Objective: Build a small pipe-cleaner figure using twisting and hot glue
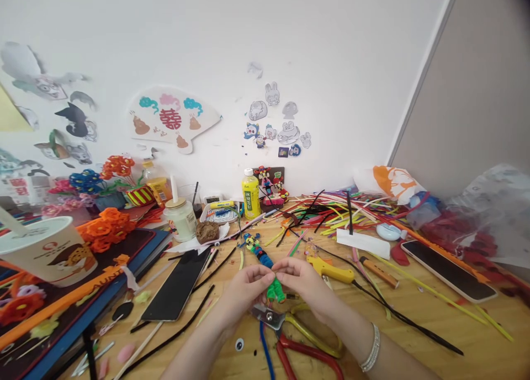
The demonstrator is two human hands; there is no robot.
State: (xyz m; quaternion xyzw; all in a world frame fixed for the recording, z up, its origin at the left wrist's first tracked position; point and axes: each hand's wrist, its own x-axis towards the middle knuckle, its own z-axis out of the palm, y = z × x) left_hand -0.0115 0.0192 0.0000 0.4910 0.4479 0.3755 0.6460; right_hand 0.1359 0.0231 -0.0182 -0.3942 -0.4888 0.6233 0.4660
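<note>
A small pipe-cleaner figure [261,255], with a blue middle and green legs, lies along the centre of the table, its head pointing away from me. My left hand [253,285] pinches at its lower body from the left side. From the right, my right hand [301,280] pinches at the same spot, and both sets of fingertips meet over the figure. The fingers partly hide what they grip. Just below the green legs lie shears [285,327] with one red and one yellow handle. A blue pipe cleaner [266,349] runs towards me beside them.
A yellow glue gun [333,269] with a black cord lies right of my hands. Phones rest at left [178,286] and right [449,269]. A paper cup [49,253], a yellow drink bottle [250,195] and a heap of pipe cleaners [331,206] stand around.
</note>
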